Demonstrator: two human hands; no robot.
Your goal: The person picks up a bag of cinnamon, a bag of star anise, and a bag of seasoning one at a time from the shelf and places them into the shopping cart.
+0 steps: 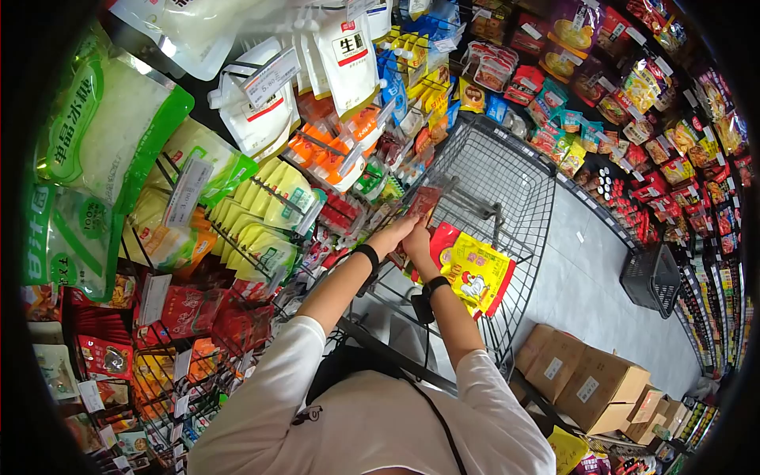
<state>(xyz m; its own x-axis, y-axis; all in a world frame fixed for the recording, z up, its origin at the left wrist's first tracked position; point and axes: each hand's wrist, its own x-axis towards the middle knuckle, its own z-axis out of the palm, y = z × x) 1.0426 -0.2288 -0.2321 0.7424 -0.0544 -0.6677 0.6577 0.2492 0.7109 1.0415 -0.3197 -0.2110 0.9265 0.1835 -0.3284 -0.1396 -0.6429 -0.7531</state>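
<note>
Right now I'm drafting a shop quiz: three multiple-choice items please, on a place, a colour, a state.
1. Yellow-and-red foil chicken packet lies in: A grey wire cart B blue bucket C wooden drawer
2. Wrist bands are: A white B black C green
3. Left hand and right hand: A hang empty B hold one small red plastic packet C grip a broom
Answers: A, cart wires surround it; B, both bands look black; B, both hands close on it.

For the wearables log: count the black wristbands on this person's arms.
2. The left wristband circles the wrist behind the left hand; the right wristband circles the wrist behind the right hand, over the cart. Both forearms show bare, so none seems hidden.
</note>
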